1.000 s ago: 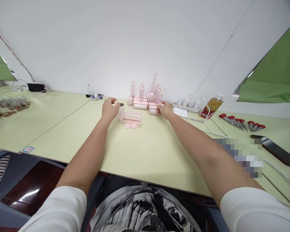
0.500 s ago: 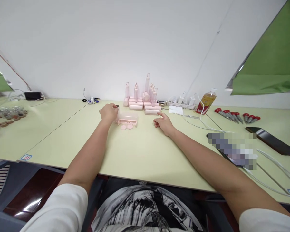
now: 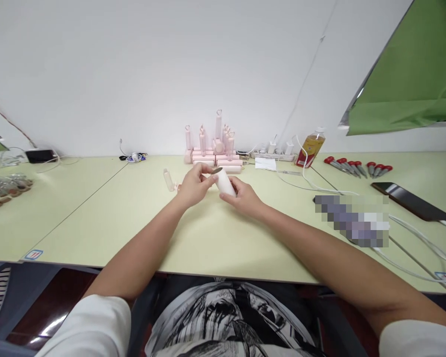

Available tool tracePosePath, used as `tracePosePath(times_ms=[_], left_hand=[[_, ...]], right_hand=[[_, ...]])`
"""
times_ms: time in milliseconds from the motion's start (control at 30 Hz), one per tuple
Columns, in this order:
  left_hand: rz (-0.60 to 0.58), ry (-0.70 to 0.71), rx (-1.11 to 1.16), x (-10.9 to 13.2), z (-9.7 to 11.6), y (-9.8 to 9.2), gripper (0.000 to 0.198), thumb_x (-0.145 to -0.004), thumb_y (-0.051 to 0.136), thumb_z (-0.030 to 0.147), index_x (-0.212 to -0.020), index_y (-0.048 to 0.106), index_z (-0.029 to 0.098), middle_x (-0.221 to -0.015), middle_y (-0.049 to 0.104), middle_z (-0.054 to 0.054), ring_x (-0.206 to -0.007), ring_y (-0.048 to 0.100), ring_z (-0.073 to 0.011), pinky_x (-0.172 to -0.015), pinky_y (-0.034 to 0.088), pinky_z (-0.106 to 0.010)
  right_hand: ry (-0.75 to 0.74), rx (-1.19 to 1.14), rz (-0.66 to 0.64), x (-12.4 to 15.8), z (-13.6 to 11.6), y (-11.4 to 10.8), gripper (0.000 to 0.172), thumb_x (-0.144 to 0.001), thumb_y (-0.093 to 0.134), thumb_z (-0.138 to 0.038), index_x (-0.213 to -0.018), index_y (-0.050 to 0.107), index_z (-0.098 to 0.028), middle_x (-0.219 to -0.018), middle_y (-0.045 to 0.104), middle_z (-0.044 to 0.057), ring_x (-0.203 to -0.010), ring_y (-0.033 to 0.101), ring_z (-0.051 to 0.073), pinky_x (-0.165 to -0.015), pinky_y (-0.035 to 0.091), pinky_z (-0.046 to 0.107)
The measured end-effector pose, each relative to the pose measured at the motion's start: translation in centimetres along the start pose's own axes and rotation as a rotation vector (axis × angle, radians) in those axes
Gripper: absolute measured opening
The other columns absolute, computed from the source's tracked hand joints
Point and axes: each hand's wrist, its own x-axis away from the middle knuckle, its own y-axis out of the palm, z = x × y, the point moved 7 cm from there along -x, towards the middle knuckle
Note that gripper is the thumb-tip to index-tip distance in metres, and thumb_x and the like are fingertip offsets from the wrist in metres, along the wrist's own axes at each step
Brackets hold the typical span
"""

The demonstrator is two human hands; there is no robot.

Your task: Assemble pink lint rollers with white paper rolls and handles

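Note:
Above the table I hold a white paper roll (image 3: 226,183), apparently a lint roller refill, tilted with its brown core opening up and to the left. My right hand (image 3: 244,197) wraps around its lower right part. At the upper end, the fingers and thumb of my left hand (image 3: 196,186) close on the rim. A pale pink translucent case (image 3: 168,180) lies just left of that hand, which hides most of the pink parts behind it. Beyond my hands, several pink lint rollers (image 3: 229,161) lie stacked against the wall, with pink handles (image 3: 218,124) standing on them.
A drink bottle (image 3: 310,148) and a power strip (image 3: 273,154) with white cables are at the back right. Several red-capped grey tools (image 3: 344,167) and a dark phone (image 3: 412,201) lie on the right. Wrapped items (image 3: 7,184) lie at the far left.
The paper roll now shows between my hands. My left hand has moved right and my right hand has come in to grip the roll. The view has shifted slightly.

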Motion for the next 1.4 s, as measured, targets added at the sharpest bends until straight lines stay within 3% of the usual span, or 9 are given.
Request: tracePosePath(times_ms=[67, 167, 267, 400, 567, 733, 900, 1167, 1400], left_hand=[[-0.048, -0.077, -0.101, 0.2, -0.9, -0.2, 0.03, -0.082, 0.065, 0.047, -0.098, 0.056, 0.023, -0.07, 0.061, 0.001, -0.056, 0.056, -0.015, -0.053, 0.04, -0.026], [-0.118, -0.141, -0.468, 0.0, -2.3, -1.3, 0.022, -0.081, 0.063, 0.043, -0.085, 0.06, 0.021, -0.07, 0.065, -0.004, -0.061, 0.059, -0.0196, -0.056, 0.04, -0.029], [-0.222, -0.18, -0.773, -0.1, -3.9, -1.6, 0.014, -0.074, 0.065, 0.032, -0.08, 0.063, 0.02, -0.085, 0.071, -0.011, -0.074, 0.064, -0.0255, -0.059, 0.04, -0.031], [-0.34, -0.212, -0.862, 0.1, -5.3, -0.6, 0.008, -0.066, 0.064, 0.024, -0.073, 0.064, 0.021, -0.082, 0.071, -0.01, -0.074, 0.064, -0.0261, -0.06, 0.039, -0.031], [-0.436, -0.157, -0.812, 0.9, -4.8, 0.9, 0.009, -0.065, 0.064, 0.022, -0.057, 0.061, 0.022, -0.068, 0.068, -0.006, -0.066, 0.061, -0.0232, -0.063, 0.039, -0.033], [-0.499, -0.013, -0.559, 1.8, -2.4, 1.9, 0.013, -0.074, 0.064, 0.035, -0.07, 0.066, 0.023, -0.08, 0.069, -0.005, -0.073, 0.062, -0.0229, -0.067, 0.044, -0.033], [-0.334, 0.029, -0.224, 1.3, -1.3, 1.0, 0.021, -0.085, 0.058, 0.041, -0.079, 0.057, 0.021, -0.108, 0.067, -0.007, -0.094, 0.063, -0.0215, -0.078, 0.052, -0.035], [-0.132, -0.147, 0.224, 0.1, -2.9, 0.7, 0.03, -0.087, 0.058, 0.038, -0.112, 0.058, 0.022, -0.097, 0.065, -0.004, -0.067, 0.068, -0.0124, -0.059, 0.053, -0.026], [-0.087, -0.131, 0.296, 0.4, -2.6, 1.1, 0.032, -0.077, 0.073, 0.045, -0.086, 0.062, 0.016, -0.08, 0.069, -0.004, -0.075, 0.069, -0.0156, -0.064, 0.056, -0.027]], right_hand=[[0.082, 0.069, -0.066, 1.2, 0.8, -0.3, 0.048, -0.08, 0.066, -0.04, -0.124, 0.058, -0.022, -0.109, 0.068, 0.006, -0.088, 0.061, 0.022, -0.073, 0.045, 0.031], [0.163, 0.136, -0.141, 2.3, 2.3, -1.3, 0.042, -0.078, 0.067, -0.036, -0.117, 0.062, -0.022, -0.109, 0.069, 0.006, -0.089, 0.061, 0.022, -0.072, 0.044, 0.03], [0.166, 0.157, -0.193, 2.3, 3.0, -1.9, 0.04, -0.078, 0.067, -0.034, -0.115, 0.063, -0.021, -0.108, 0.068, 0.006, -0.09, 0.061, 0.022, -0.072, 0.044, 0.029], [0.124, 0.156, -0.246, 1.8, 2.9, -1.7, 0.039, -0.079, 0.066, -0.034, -0.115, 0.063, -0.02, -0.107, 0.069, 0.006, -0.089, 0.061, 0.021, -0.073, 0.044, 0.028], [0.109, 0.165, -0.298, 2.0, 2.3, -1.4, 0.038, -0.079, 0.066, -0.033, -0.114, 0.063, -0.02, -0.108, 0.069, 0.006, -0.092, 0.061, 0.022, -0.076, 0.044, 0.029], [0.074, 0.136, -0.32, 2.2, 1.9, -1.2, 0.038, -0.078, 0.067, -0.033, -0.114, 0.063, -0.02, -0.106, 0.069, 0.005, -0.09, 0.061, 0.021, -0.075, 0.044, 0.028], [0.055, 0.081, -0.262, 2.0, 2.1, -1.5, 0.04, -0.079, 0.066, -0.036, -0.115, 0.06, -0.02, -0.103, 0.067, 0.005, -0.085, 0.059, 0.019, -0.07, 0.044, 0.027], [0.044, 0.055, -0.29, 2.3, 1.9, -0.9, 0.041, -0.08, 0.065, -0.038, -0.115, 0.059, -0.019, -0.102, 0.065, 0.004, -0.083, 0.057, 0.018, -0.069, 0.043, 0.027], [0.026, 0.064, -0.297, 2.4, 1.7, -0.7, 0.038, -0.08, 0.064, -0.037, -0.114, 0.059, -0.02, -0.099, 0.064, 0.003, -0.082, 0.056, 0.018, -0.069, 0.042, 0.027]])
